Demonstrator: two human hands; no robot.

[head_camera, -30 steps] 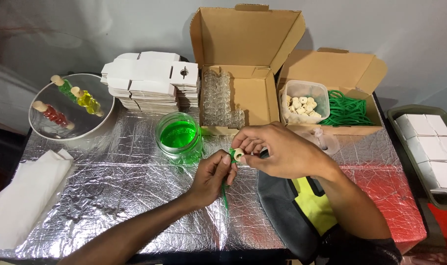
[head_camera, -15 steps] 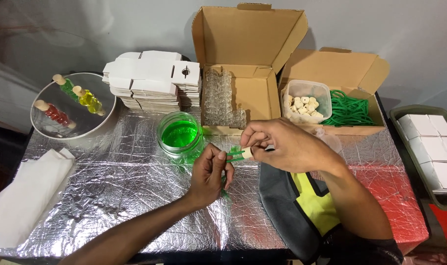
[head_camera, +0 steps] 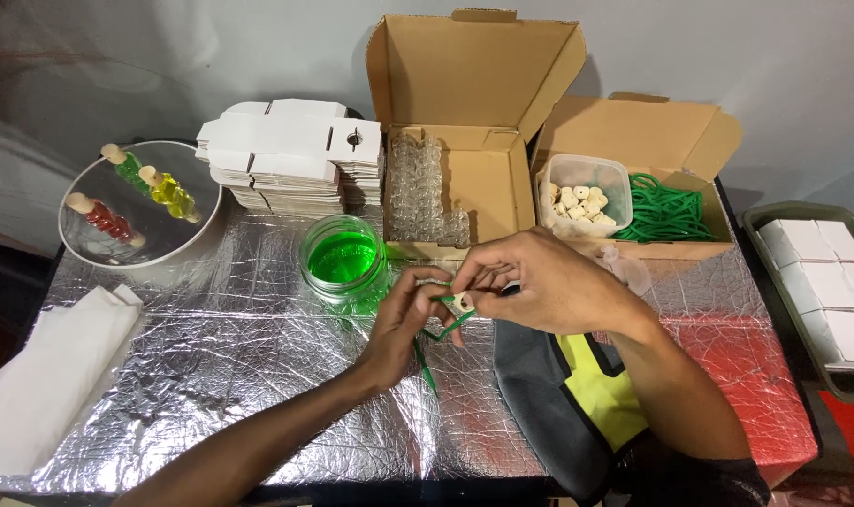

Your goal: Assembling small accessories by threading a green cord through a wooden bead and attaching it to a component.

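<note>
From the head view, a green cord (head_camera: 434, 340) and a small pale cork (head_camera: 462, 301) are held above the foil-covered bench (head_camera: 211, 376), just in front of the jar of green liquid (head_camera: 343, 258). The left hand (head_camera: 401, 324) is closed on the cord, finger and thumb pinched together on it; the right hand (head_camera: 540, 282) is closed on the cork, its fingertips meeting the left hand's at the same spot — neither hand is nearer than the other. The cord's long axis runs from the cork down and to the left, toward the person, with its free tail hanging below the left hand; its upper end points up and right into the cork. Whether the cord has entered the cork cannot be told — the fingers hide the joint. More cords (head_camera: 666, 211) and corks (head_camera: 577, 199) lie in the cardboard box (head_camera: 633, 131) behind the right hand.
</note>
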